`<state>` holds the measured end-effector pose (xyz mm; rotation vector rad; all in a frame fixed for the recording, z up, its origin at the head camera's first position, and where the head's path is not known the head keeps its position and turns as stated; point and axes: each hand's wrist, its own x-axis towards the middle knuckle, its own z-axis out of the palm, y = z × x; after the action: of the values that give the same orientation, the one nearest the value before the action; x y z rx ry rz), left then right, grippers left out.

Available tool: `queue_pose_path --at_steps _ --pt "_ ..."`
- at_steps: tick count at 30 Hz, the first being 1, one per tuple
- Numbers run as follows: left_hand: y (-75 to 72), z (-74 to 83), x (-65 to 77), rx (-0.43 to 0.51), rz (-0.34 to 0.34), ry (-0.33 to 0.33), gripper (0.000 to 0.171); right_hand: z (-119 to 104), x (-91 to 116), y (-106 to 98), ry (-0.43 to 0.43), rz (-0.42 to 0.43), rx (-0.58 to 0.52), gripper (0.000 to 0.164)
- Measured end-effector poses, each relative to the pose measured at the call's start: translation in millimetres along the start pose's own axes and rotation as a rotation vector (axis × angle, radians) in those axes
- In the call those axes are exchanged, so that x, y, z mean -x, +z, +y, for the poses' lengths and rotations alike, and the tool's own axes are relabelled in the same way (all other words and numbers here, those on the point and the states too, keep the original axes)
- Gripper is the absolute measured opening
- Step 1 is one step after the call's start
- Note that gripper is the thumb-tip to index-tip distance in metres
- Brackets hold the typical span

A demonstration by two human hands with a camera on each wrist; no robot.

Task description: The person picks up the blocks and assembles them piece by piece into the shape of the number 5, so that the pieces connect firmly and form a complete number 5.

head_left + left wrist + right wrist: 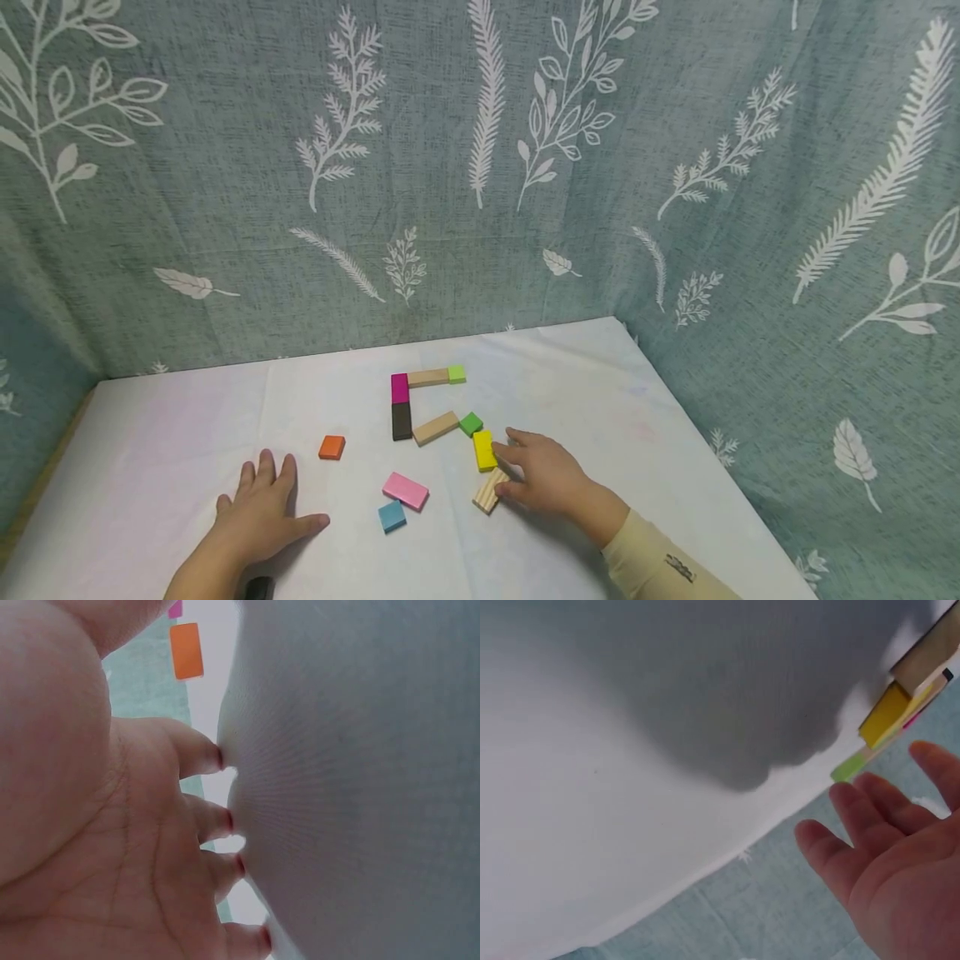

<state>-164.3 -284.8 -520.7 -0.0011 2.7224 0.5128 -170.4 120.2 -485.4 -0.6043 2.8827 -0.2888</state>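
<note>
My left hand (258, 512) rests on the white cloth with its fingers spread, and nothing is in it. An orange block (332, 447) lies beyond its fingertips and shows in the left wrist view too. My right hand (543, 473) hovers at the near right end of a curving row of blocks, its fingers apart. Under its thumb lies a plain wooden block (487, 493), partly covered. A yellow block (484, 451) is by its fingertips; whether they touch it I cannot tell. Beyond that come a green block (471, 424) and a wooden block (436, 428).
A black block (402, 422), a magenta block (400, 388), a wooden block (428, 377) and a light green block (457, 374) continue the row. Between the hands lie a pink block (406, 491) and a blue block (392, 517). A dark object (259, 588) sits at the lower edge.
</note>
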Motion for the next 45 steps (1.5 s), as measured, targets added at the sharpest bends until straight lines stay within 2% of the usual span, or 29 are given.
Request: queue_pose_path --at_steps 5,21,24,27,30,32,35,39,41,45 --pt "0.8 1.2 0.3 -0.005 0.007 0.001 0.141 2.4 -4.3 0.3 -0.014 -0.038 0.018 0.064" --pt "0.8 2.0 -2.1 -0.007 0.007 -0.025 0.141 8.9 -10.5 5.7 -0.003 -0.077 -0.009 0.060" --pt "-3.8 6.8 -1.5 0.002 0.010 -0.033 0.134 10.4 -11.0 6.9 0.002 -0.078 -0.016 0.060" --pt "-14.1 17.3 4.7 0.038 0.065 -0.024 0.117 11.4 -11.5 8.5 0.001 -0.082 -0.024 0.060" --pt "-21.6 37.3 15.9 0.088 0.174 0.002 0.095 11.6 -11.8 8.3 -0.006 -0.086 -0.018 0.060" --pt "-20.1 54.5 23.1 0.122 0.249 0.033 0.080 11.5 -11.5 8.1 -0.012 -0.081 -0.007 0.060" --pt "-7.8 80.1 27.3 0.130 0.319 0.081 0.064 11.0 -10.7 6.5 -0.020 -0.066 0.016 0.059" --pt "15.4 102.3 22.2 0.019 0.329 0.096 0.061 10.4 -10.2 5.2 -0.024 -0.050 0.024 0.059" --pt "24.0 107.3 19.8 -0.050 0.321 0.086 0.065 10.4 -10.3 5.3 -0.027 -0.049 0.025 0.060" --pt "32.5 110.7 18.0 -0.091 0.311 0.060 0.068 11.2 -10.9 5.5 -0.032 -0.055 0.028 0.060"
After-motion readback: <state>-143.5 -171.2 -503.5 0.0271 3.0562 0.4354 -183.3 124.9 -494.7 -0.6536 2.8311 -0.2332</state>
